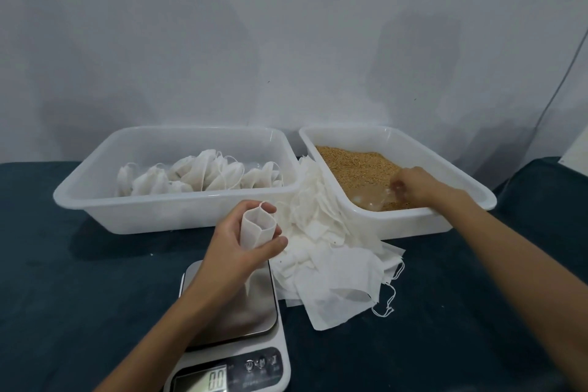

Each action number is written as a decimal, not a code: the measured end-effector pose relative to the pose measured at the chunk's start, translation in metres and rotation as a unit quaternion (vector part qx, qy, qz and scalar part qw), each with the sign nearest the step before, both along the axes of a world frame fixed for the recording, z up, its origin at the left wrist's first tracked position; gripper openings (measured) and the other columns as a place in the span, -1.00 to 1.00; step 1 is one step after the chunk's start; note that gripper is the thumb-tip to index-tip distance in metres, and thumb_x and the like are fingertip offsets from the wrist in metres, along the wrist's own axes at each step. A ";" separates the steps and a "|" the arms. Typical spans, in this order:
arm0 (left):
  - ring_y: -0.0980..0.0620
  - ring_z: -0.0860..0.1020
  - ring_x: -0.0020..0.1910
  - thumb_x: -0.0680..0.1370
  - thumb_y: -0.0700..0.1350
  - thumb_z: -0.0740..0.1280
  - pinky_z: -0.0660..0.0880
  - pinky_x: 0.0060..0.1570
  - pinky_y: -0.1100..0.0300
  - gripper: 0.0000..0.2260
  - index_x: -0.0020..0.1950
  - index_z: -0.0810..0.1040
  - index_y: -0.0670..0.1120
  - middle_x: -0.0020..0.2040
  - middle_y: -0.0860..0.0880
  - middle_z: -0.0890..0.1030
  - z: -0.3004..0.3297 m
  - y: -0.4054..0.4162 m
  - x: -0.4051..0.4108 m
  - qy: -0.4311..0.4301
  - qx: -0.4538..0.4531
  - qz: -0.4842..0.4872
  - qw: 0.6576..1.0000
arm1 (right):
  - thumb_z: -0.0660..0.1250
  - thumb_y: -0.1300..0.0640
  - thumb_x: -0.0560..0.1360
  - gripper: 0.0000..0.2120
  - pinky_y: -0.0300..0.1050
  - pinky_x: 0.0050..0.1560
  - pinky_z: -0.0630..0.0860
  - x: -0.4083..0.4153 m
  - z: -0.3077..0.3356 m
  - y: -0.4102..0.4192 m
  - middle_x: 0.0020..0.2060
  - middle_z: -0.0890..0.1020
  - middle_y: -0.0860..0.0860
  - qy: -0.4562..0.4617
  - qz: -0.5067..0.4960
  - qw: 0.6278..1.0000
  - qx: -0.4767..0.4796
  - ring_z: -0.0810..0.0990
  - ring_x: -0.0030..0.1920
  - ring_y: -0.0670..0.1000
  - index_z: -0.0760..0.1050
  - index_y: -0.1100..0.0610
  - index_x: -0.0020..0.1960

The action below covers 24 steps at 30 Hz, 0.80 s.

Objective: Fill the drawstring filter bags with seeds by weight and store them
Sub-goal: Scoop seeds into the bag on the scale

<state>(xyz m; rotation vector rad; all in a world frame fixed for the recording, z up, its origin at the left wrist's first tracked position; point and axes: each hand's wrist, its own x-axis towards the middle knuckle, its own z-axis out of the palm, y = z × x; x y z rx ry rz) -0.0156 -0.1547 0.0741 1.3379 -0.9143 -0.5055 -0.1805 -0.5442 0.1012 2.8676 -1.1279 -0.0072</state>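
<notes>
Above the scale (234,321), left hand (237,251) fingers curl round an empty filter bag (256,227), mouth held open. Right hand (416,184) grips a clear scoop (377,196) in the seeds (353,165). Advice: take small scoops, keep the mouth spread under the pour.

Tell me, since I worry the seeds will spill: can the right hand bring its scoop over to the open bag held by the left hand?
Probably yes. The right hand holds a clear scoop in the seed tray; the left hand holds the bag mouth-up nearby, with only the low pile of empty bags between.
</notes>
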 end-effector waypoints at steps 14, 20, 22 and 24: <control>0.04 0.63 -0.13 0.39 -0.11 0.55 0.62 -0.13 0.19 -0.62 0.17 0.57 -0.02 -0.11 -0.09 0.67 -0.001 0.000 0.004 0.010 -0.005 -0.004 1.000 | 0.52 0.27 0.46 -0.72 -0.05 0.23 0.49 -0.009 0.006 0.008 0.07 0.69 0.05 -0.134 -0.021 0.985 0.108 0.62 0.12 0.05 0.63 0.17 0.16; 0.01 0.64 -0.10 0.39 -0.09 0.56 0.62 -0.10 0.15 -0.61 0.17 0.58 0.01 -0.09 -0.08 0.67 -0.002 0.000 0.004 0.007 0.003 -0.004 1.000 | 0.47 0.27 0.50 -0.79 -0.07 0.18 0.52 -0.002 0.031 0.037 0.08 0.69 0.06 -0.214 0.031 0.970 0.108 0.63 0.09 0.03 0.63 0.18 0.12; 0.02 0.65 -0.10 0.39 -0.12 0.56 0.63 -0.09 0.16 -0.62 0.18 0.58 0.00 -0.10 -0.09 0.68 -0.002 0.002 0.005 0.012 0.001 0.000 1.000 | 0.47 0.26 0.51 -0.82 -0.04 0.17 0.55 0.000 0.041 0.054 0.06 0.69 0.03 -0.232 0.063 0.964 0.112 0.64 0.06 0.01 0.63 0.16 0.11; 0.04 0.65 -0.11 0.43 -0.19 0.59 0.61 -0.10 0.20 -0.63 0.18 0.58 -0.01 -0.11 -0.08 0.68 -0.002 0.004 0.007 0.013 0.003 0.005 1.000 | 0.47 0.25 0.51 -0.83 -0.06 0.14 0.57 0.005 0.049 0.077 -0.01 0.70 -0.04 -0.252 0.101 0.954 0.131 0.65 0.03 -0.05 0.64 0.11 0.09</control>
